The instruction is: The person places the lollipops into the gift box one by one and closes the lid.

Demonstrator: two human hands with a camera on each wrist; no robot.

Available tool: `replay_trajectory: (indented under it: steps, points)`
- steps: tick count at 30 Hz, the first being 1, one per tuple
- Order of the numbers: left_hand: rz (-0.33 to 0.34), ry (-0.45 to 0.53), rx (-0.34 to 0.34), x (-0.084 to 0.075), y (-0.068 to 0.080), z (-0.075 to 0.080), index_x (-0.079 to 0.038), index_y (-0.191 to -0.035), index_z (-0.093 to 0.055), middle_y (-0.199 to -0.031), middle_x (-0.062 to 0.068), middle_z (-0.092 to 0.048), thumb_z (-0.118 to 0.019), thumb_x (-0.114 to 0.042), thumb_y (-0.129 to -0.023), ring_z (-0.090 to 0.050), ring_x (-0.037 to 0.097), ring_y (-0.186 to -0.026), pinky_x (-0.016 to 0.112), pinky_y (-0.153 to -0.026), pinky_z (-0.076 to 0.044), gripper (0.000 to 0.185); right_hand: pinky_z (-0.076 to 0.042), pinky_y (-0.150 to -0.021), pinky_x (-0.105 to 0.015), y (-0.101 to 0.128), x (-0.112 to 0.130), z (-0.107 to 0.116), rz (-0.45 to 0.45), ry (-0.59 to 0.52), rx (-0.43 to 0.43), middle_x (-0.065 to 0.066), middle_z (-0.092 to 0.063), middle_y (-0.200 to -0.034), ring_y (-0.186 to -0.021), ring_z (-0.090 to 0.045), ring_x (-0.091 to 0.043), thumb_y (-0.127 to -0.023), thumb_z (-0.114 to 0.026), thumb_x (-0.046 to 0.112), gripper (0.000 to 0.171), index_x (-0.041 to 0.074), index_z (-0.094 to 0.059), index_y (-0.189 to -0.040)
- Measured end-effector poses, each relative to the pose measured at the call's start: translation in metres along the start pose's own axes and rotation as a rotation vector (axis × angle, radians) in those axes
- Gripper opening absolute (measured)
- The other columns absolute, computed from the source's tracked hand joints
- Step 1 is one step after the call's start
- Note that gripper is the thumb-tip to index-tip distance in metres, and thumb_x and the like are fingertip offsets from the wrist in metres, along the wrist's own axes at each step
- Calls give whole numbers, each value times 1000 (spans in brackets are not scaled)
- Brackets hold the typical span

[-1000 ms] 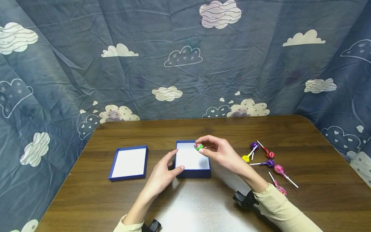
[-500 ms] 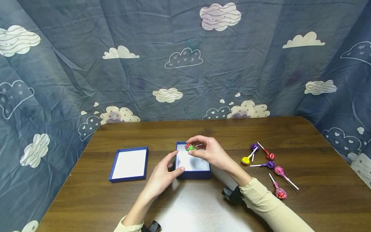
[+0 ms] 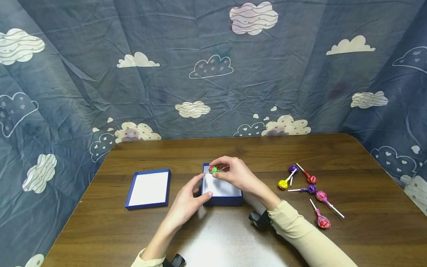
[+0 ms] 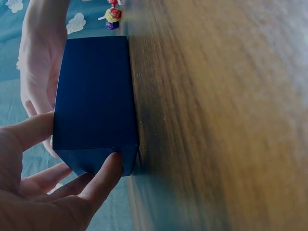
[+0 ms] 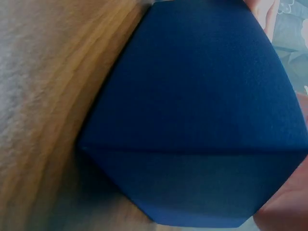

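Observation:
In the head view a white-lined blue box (image 3: 221, 200) stands at the middle of the table. My left hand (image 3: 186, 202) holds its left near corner, the thumb at the front rim and the fingers along the left side. In the left wrist view the fingertips (image 4: 111, 166) press the box's side wall. My right hand (image 3: 238, 174) pinches a lollipop (image 3: 213, 170) with a red and green wrapper over the box's far left corner. Its stick is hidden by the hand. In the right wrist view the box wall (image 5: 192, 86) fills most of the picture.
A blue lid (image 3: 148, 188) with a white inside lies to the left of the box. Several wrapped lollipops lie at the right, among them a yellow lollipop (image 3: 282, 184), a red lollipop (image 3: 311, 179) and a pink lollipop (image 3: 323, 222). A cloud-patterned curtain (image 3: 213, 92) hangs behind the table.
My right hand has moved left with the lollipop, from the box's far right part to its far left corner, and lowered slightly. The left hand has stayed at the box.

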State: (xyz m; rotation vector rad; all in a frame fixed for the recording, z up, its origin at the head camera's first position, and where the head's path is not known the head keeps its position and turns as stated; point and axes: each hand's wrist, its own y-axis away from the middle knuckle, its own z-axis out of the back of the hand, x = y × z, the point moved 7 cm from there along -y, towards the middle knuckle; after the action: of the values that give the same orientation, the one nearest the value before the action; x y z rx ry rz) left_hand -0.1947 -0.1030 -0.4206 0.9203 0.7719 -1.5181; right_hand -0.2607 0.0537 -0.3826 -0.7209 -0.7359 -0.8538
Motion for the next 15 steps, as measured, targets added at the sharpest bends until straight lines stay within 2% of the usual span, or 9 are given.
replay_trajectory:
  steps: [8, 15]
  points:
    - [1, -8, -8, 0, 1, 1, -22, -144, -49, -145, 16, -47, -74, -34, -87, -54, 39, -120, 55, -88, -48, 64, -50, -80, -34, -7, 0, -9, -60, 90, 40, 0, -71, -94, -89, -66, -18, -85, -75, 12, 28, 10, -72, -112]
    - [-9, 14, -8, -1, 1, 0, -26, -144, -49, -146, 13, -47, -74, -33, -87, -55, 38, -119, 52, -86, -49, 63, -47, -76, -36, -9, 2, -13, -97, 196, 8, 6, -71, -95, -90, -66, -16, -81, -77, 14, 26, 19, -76, -106]
